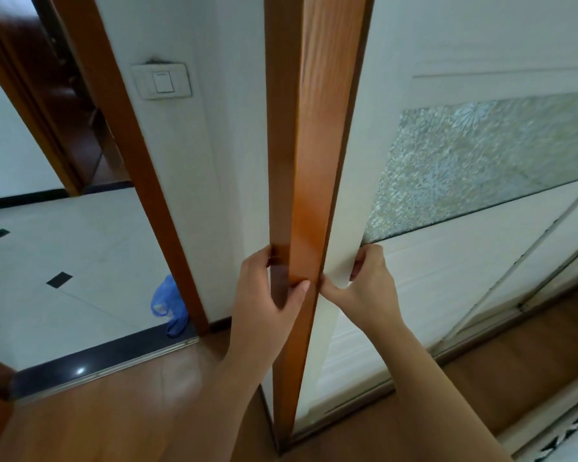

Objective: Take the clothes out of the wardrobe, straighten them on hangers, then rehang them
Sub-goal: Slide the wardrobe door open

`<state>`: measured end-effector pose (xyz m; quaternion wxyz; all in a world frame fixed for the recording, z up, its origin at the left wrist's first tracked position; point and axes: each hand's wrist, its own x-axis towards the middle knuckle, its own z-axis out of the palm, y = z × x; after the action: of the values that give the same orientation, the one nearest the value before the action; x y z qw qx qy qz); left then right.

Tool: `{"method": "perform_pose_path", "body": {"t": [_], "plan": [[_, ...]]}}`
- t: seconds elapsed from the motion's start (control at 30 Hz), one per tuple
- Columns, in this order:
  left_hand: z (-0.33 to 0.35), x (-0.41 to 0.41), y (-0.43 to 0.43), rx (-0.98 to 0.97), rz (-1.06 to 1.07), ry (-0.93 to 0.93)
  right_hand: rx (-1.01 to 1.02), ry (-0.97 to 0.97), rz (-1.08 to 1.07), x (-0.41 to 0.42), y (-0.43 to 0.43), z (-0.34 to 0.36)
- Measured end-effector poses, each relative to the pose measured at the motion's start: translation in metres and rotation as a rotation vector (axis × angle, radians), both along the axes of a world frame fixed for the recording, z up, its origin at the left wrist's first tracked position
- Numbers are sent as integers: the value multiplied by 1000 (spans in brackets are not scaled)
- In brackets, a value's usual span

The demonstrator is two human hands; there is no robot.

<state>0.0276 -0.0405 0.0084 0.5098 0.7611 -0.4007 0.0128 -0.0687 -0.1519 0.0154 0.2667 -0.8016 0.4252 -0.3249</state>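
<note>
The wardrobe's brown wooden side post (309, 161) stands upright in the middle of the view. My left hand (264, 291) grips this post, fingers round its left face and thumb on the front. To its right is the white sliding wardrobe door (431, 295) with a frosted patterned glass band (481, 161). My right hand (367, 281) grips the door's left edge right beside the post, fingers curled over the front and thumb at the seam. The door looks shut against the post. No clothes or hangers are visible.
A white wall with a light switch (162, 82) lies left of the post. Beyond it an open doorway with a brown frame (141, 168) leads to a tiled floor (64, 268). A blue plastic bag (169, 303) lies at the threshold. Wooden floor (114, 411) is underfoot.
</note>
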Motion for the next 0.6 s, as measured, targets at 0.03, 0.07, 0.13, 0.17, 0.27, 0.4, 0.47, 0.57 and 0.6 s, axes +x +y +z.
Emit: {"method": "perform_pose_path", "body": {"t": [0.03,0.07,0.13,0.17,0.27,0.4,0.47,0.57,0.6], "plan": [[-1,0,1,-3,19,-39,-7,6,-6,-1,-2,0],[-2,0,2,-15,44,-99,-12,17,-9,-3,-4,0],[-3,-6,4,-107,88,-287,-15,42,-17,-7,-10,1],[-2,-12,5,-186,95,-401,-9,50,-24,-10,-13,3],[4,-38,2,-390,11,-644,55,65,-24,-21,-24,11],[4,-59,-19,-338,-185,-560,10,111,47,-42,-37,32],[8,-61,-37,-202,-200,-438,-73,45,28,-48,-39,50],[20,-58,-69,-80,-199,-360,-274,-111,-102,-43,-41,88],[26,-58,-79,-78,-194,-344,-332,-163,-151,-39,-41,102]]}}
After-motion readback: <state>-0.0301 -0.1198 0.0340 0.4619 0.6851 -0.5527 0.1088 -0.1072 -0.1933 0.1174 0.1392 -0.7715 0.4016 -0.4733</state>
